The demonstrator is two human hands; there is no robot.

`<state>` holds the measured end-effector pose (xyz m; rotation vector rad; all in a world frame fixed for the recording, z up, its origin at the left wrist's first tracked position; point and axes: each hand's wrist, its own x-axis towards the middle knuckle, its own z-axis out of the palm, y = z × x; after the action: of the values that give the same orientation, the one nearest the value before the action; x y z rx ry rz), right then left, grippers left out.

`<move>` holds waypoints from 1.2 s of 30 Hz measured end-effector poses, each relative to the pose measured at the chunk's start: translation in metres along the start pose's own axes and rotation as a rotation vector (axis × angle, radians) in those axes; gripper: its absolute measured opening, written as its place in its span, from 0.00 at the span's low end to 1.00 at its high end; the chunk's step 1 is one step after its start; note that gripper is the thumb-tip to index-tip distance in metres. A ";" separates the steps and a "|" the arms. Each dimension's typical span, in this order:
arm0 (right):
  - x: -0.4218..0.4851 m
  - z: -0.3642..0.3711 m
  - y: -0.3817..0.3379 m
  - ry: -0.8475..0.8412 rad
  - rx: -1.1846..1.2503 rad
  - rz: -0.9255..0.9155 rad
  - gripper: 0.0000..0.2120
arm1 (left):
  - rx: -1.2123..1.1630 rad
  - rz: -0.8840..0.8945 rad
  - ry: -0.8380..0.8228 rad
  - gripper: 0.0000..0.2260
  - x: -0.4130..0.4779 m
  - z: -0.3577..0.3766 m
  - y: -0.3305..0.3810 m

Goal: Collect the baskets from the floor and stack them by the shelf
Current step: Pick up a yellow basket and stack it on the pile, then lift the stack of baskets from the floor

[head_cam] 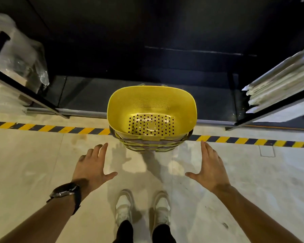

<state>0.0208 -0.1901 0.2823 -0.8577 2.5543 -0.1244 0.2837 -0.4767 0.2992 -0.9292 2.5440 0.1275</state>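
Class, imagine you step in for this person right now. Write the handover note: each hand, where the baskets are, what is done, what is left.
Left hand: open, empty, held apart from the stack on its left side.
Right hand: open, empty, held apart from the stack on its right side.
Baskets: a yellow basket sits on top of a nested stack standing on the striped floor tape, in front of the dark shelf.
Done: this stack appears to be placed.
Left: no other baskets show on the floor here; check outside this view.
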 end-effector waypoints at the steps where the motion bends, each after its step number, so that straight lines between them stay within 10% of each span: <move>1: 0.005 0.009 0.005 -0.001 0.000 -0.007 0.64 | 0.008 -0.008 -0.005 0.51 0.003 0.009 0.004; 25: 0.171 0.265 0.060 0.138 -0.064 -0.152 0.65 | 0.126 -0.007 0.151 0.55 0.174 0.267 0.022; 36: 0.206 0.280 0.064 0.254 0.077 -0.222 0.60 | -0.026 0.049 0.343 0.42 0.202 0.275 0.021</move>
<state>-0.0388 -0.2462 -0.0620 -1.1585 2.6540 -0.4218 0.2314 -0.5185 -0.0363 -0.9694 2.8866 0.0165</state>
